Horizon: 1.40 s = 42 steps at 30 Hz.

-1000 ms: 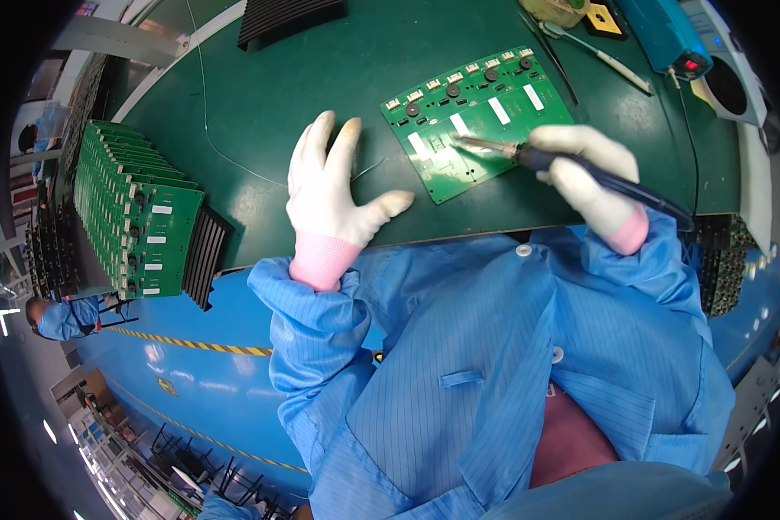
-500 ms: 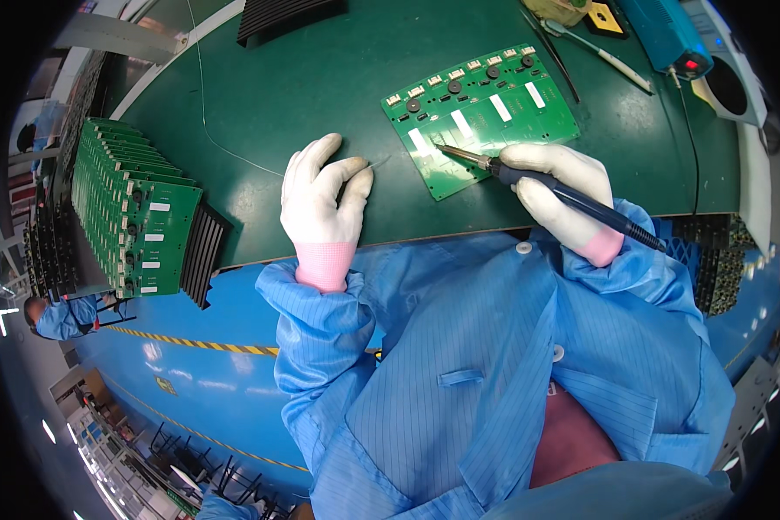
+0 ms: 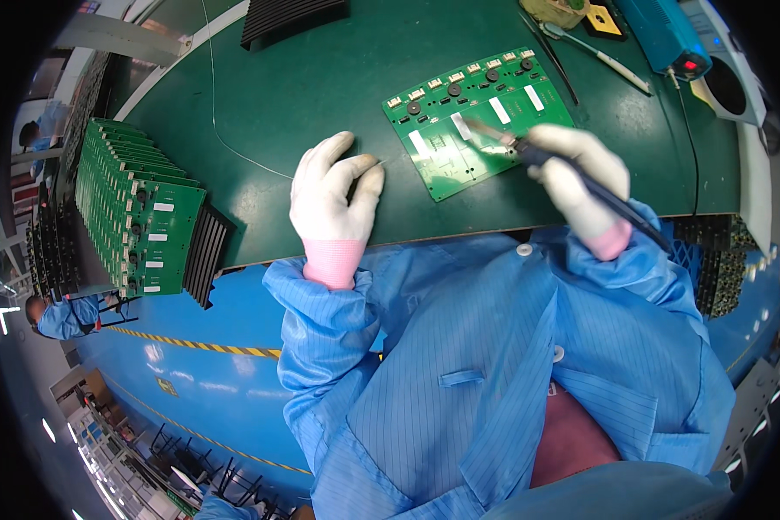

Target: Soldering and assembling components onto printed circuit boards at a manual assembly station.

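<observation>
One circuit board (image 3: 479, 106), likely fragile, is best edge-held; wire (image 3: 214, 104) is pinched by left hand (image 3: 331, 195), soldering iron (image 3: 614, 201) gripped by right hand (image 3: 596, 159).

Green work surface (image 3: 260, 95) occupies the upper half of the frame; a green circuit board (image 3: 446, 169) lies flat at upper centre, connectors along its far edge; the gloved right hand (image 3: 585, 178), right of centre, grips a dark-handled soldering iron (image 3: 536, 154), its blurred tip over the board, contact indeterminable; the gloved left hand (image 3: 334, 191), left of the board, pinches a thin wire (image 3: 215, 113); a row of upright boards (image 3: 126, 204) stands at left; a teal unit (image 3: 663, 39) with a red light sits at upper right.
</observation>
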### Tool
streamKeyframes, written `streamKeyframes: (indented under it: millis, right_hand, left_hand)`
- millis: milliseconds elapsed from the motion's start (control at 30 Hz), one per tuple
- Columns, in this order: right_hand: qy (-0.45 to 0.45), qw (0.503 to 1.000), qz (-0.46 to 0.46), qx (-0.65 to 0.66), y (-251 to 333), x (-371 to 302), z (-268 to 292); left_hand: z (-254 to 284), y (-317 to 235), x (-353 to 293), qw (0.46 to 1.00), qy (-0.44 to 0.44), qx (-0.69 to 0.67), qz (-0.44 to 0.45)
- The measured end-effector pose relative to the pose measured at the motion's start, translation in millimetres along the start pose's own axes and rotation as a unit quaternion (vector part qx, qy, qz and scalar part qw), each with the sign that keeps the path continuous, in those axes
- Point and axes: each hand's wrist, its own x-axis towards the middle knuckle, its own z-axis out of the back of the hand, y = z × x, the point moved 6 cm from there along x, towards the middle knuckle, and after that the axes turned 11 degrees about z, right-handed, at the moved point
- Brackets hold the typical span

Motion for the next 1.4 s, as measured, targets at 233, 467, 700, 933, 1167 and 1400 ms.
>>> streamKeyframes:
  millis: [233,467,700,933,1167,1400]
  right_hand:
    - [-0.194,0.973,-0.062,-0.112,-25.5,19.9,114.8]
    - [-0.222,0.948,-0.111,-0.198,-83.3,65.5,208.5]
    - [-0.257,0.948,-0.133,-0.135,-111.6,94.1,209.5]
    - [-0.013,0.906,-0.163,-0.390,-138.2,54.8,185.8]
    - [0.021,0.882,-0.029,-0.469,-89.8,32.4,142.8]
    - [-0.082,0.786,-0.014,-0.613,-62.6,126.1,124.9]
  left_hand:
    - [11.7,18.1,6.4,0.996,-0.072,0.060,0.010]
    - [4.2,7.7,0.1,0.998,-0.020,0.063,-0.001]
    - [-3.8,3.4,1.1,0.998,0.021,0.048,-0.031]
    - [-18.9,-9.1,1.4,0.994,0.070,0.003,-0.083]
    - [-37.8,-29.6,14.3,0.980,0.105,0.054,-0.158]
    - [-42.3,-37.7,18.6,0.963,0.153,0.100,-0.199]
